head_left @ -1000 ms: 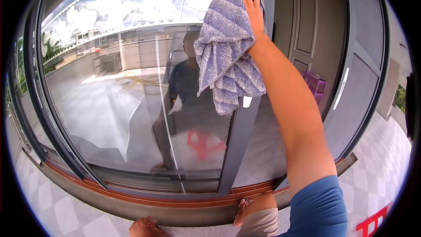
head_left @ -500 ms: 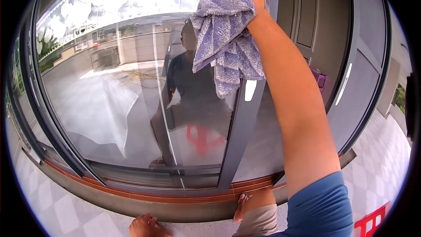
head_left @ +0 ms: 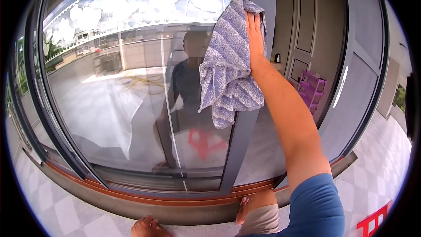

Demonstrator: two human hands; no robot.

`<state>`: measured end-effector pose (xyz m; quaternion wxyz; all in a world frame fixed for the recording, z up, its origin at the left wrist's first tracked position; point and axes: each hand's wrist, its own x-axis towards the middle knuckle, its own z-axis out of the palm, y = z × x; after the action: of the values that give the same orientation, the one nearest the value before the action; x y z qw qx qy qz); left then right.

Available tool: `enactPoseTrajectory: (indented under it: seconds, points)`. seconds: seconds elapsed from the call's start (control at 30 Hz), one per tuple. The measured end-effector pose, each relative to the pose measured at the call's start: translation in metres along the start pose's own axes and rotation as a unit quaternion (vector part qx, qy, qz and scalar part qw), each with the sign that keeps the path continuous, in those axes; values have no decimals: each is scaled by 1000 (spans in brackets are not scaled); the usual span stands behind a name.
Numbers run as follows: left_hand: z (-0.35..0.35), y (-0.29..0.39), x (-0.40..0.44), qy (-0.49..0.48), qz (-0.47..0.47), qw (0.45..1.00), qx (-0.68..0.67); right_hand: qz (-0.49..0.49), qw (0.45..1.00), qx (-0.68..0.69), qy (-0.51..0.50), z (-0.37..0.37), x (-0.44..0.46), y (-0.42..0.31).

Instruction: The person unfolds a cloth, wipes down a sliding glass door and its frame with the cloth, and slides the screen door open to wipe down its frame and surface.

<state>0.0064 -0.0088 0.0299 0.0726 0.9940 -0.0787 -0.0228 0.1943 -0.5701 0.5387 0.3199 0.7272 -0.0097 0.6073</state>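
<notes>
My right hand (head_left: 255,35) presses a grey-purple towel (head_left: 230,66) against the dark upright frame (head_left: 243,145) at the edge of a glass door. Its fingers stretch upward over the cloth, and the rest of the towel hangs in folds below and to the left, partly over the glass pane (head_left: 96,118). Low in the view is my left hand (head_left: 148,227), away from the door, its fingers loosely bent and no object visible in it. The underside of the towel is hidden.
A brown sill (head_left: 153,199) runs along the door's foot, with my foot (head_left: 242,208) beside it. Through the opening on the right stands a purple shelf rack (head_left: 312,90). Another grey door panel (head_left: 357,92) is further right, and a red object (head_left: 375,221) lies on the tiled floor.
My right hand and the towel have moved down along the door frame. More of the white cloud decoration and the purple rack shows now. The left hand has hardly moved.
</notes>
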Motion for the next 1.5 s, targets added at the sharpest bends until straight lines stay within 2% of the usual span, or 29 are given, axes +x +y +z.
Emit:
enactPoseTrajectory:
  seconds: [0.1, 0.17, 0.23, 0.33, 0.37, 0.43, 0.57, 0.6, 0.67, 0.77, 0.87, 0.93, 1.03, 1.13, 1.2, 1.23, 1.33, 1.4, 1.43, 1.47, 1.5]
  points:
    - [13, -3, 8, 52, 30, 998, 1, 15, 996, -88, 31, 20, 48, 23]
    - [10, 2, 0, 68, 6, 997, -36, 32, 996, -60, 64, 27, 73, 36]
    - [-32, 26, 6, 62, -43, 991, -113, 52, 994, -21, 89, 31, 96, 45]
    - [-32, 28, 13, 50, -70, 993, -75, 64, 992, 18, 105, 40, 105, 43]
    - [-42, 32, 15, 6, -82, 994, -73, 61, 992, 34, 108, 42, 102, 37]
    - [-57, 39, 22, -21, -91, 993, -71, 48, 990, 68, 114, 44, 91, 20]
    - [-32, 30, 27, -56, -81, 993, -70, -4, 981, 147, 128, 46, 44, -27]
    - [-27, 24, 28, -63, -86, 992, -70, 21, 966, 228, 123, 12, 24, -56]
    - [-17, 12, 26, -110, -50, 992, -38, 38, 963, 242, 116, 6, -1, -77]
    - [-45, 30, 21, -95, -53, 991, -74, 57, 957, 283, 27, -12, -43, -102]
    - [-17, 23, 20, -56, -39, 994, -88, 23, 955, 293, -28, -10, -90, -124]
    - [-14, 24, 15, -47, -16, 997, -59, -82, 969, 216, -83, -7, -124, -135]
    - [-24, 29, 2, -6, -12, 999, -40, -155, 959, 211, -110, -2, -181, -150]
    - [-22, 26, -6, 42, -5, 997, -66, -164, 943, 232, -171, -16, -213, -153]
    - [-26, 23, -11, 92, 1, 991, -95, -142, 957, 210, -139, -22, -215, -149]
    - [-26, 21, -12, 86, -10, 991, -101, -125, 970, 172, -118, -31, -210, -147]
    - [-4, 3, -15, 127, -4, 983, -133, -33, 995, 74, -59, -19, -196, -117]
    - [12, -12, -14, 162, 16, 975, -153, -17, 996, 18, -84, -14, -183, -84]
    - [7, -10, -14, 164, 19, 972, -169, -6, 990, -76, -122, -25, -170, -75]
    - [9, -11, -14, 155, 6, 974, -165, 11, 993, -88, -81, -15, -166, -58]
    - [8, -11, -13, 144, -4, 976, -162, 54, 939, -226, -255, -20, -149, -49]
